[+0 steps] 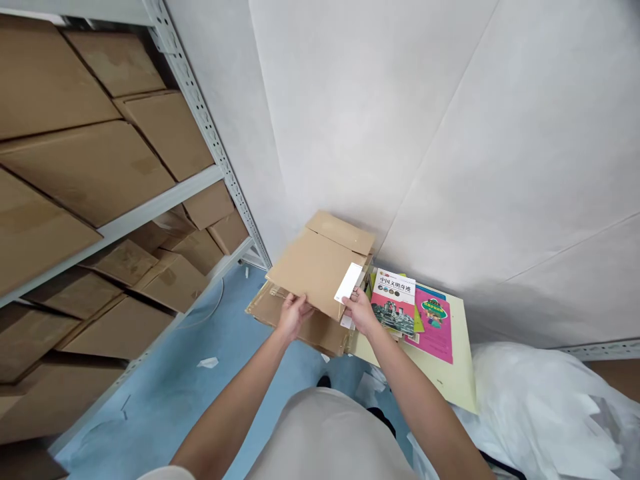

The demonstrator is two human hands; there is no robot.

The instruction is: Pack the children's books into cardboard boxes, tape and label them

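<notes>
A flattened cardboard box (315,263) lies tilted over a stack of more flat cardboard (320,333) by the wall. My left hand (294,316) pinches its near edge. At the near right corner, my right hand (360,309) grips the same box, its fingers beside a white paper strip (349,283) lying on the cardboard. Right of the stack rest a book (394,300) with a red and white cover and a pink booklet (433,327), both on a pale yellow sheet (440,377). The undersides of both hands are hidden.
Metal shelving (200,107) packed with cardboard boxes (85,167) stands on the left. A white wall (400,120) rises ahead. Bulky white plastic bags (540,407) sit at the right. Paper scraps (208,363) are scattered on the blue floor (175,393).
</notes>
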